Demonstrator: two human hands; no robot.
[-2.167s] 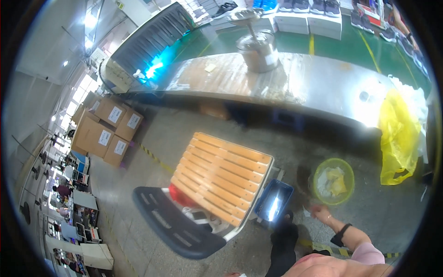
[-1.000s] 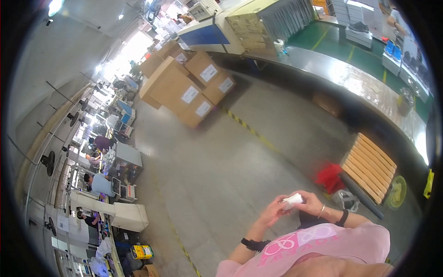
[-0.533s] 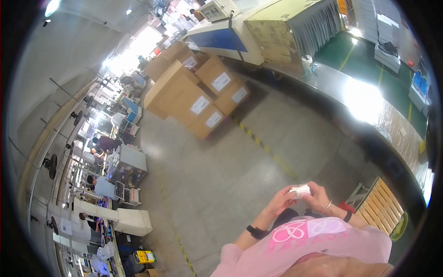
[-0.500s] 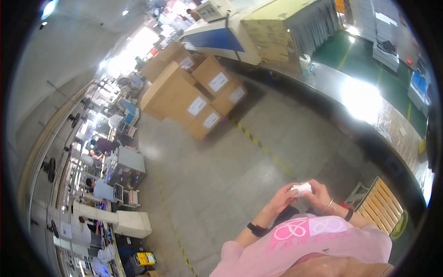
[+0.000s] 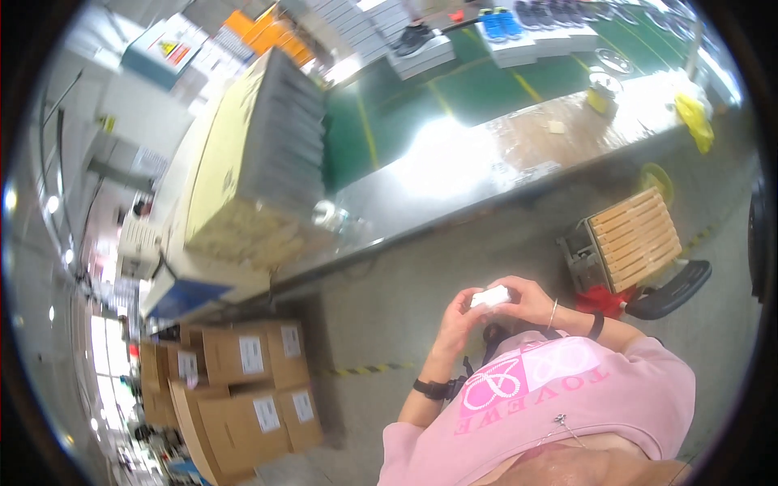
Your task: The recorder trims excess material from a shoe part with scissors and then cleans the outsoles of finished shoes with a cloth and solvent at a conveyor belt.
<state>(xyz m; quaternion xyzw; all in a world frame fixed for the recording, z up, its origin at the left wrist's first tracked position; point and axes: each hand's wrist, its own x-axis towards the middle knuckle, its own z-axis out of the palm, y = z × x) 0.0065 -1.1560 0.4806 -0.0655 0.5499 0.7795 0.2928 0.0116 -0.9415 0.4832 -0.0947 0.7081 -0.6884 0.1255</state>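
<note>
A small white object (image 5: 490, 297) sits between my two hands in front of my chest, its kind too bright and small to make out. The fingers of my left hand (image 5: 459, 317) close on its left end. On the other side, my right hand (image 5: 528, 303) grips it with bent fingers, the thumb near its edge. Part of the object is hidden behind my fingers.
Ahead runs a long shiny-topped bench (image 5: 365, 198), with a large yellowish machine (image 5: 235, 162) at its left. Stacked cardboard boxes (image 5: 235, 356) stand at the lower left. A wood-slatted stool (image 5: 636, 239) is to my right, with a yellow bag (image 5: 694, 121) beyond.
My view has swung to the right, so the boxes sit lower left and the bench lies ahead. Both hands still hold the white object together.
</note>
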